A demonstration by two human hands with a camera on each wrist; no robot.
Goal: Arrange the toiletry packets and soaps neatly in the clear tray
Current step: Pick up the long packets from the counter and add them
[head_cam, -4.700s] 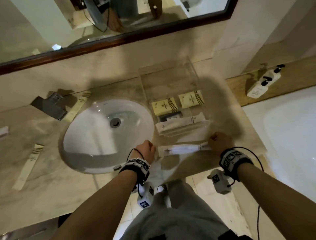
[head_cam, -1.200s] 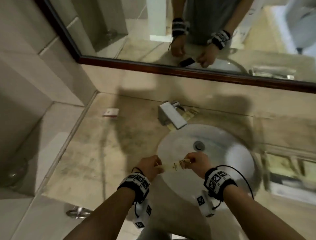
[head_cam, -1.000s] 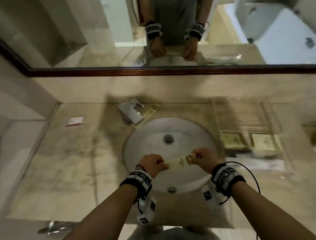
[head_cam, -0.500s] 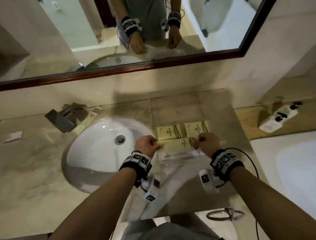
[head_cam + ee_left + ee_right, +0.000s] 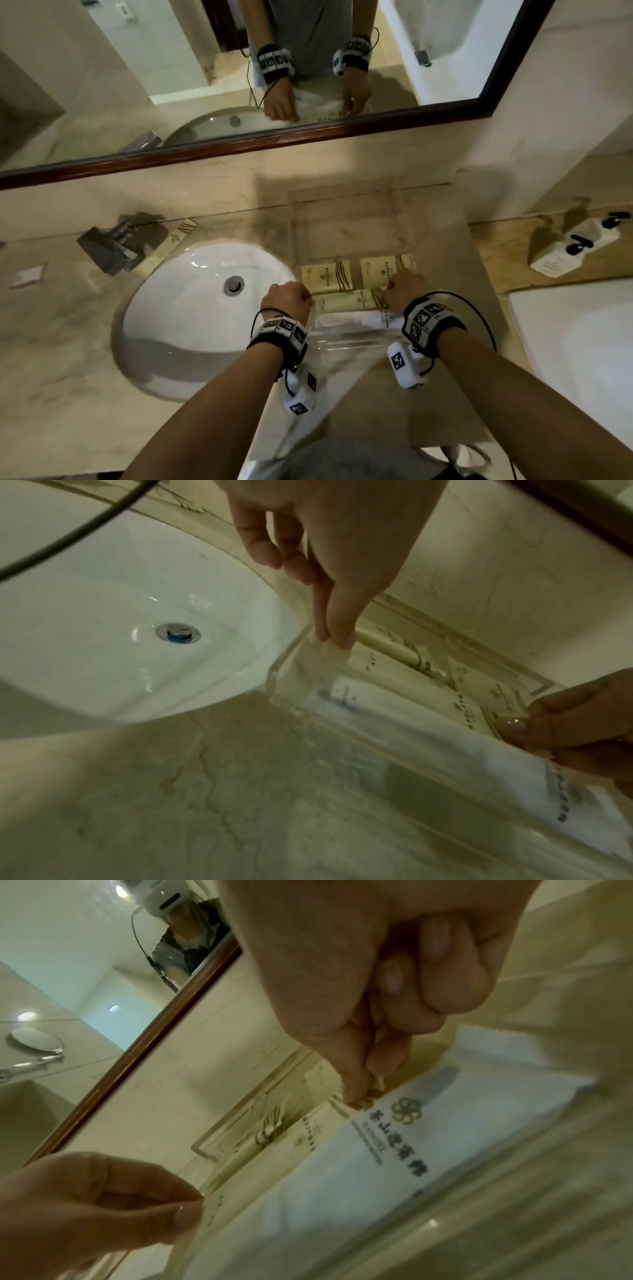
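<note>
Pinching both ends of long cream paper packet, left hand and right hand fingers curled tight; uneven release risks it landing crooked over white sachets in clear acrylic tray.

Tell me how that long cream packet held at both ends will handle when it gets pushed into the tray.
The long cream packet is probably light and fairly floppy: the left hand and right hand each pinch one end to keep it straight. Its flat shape means it should not roll. It will likely slide easily on the white packets in the clear tray.
</note>
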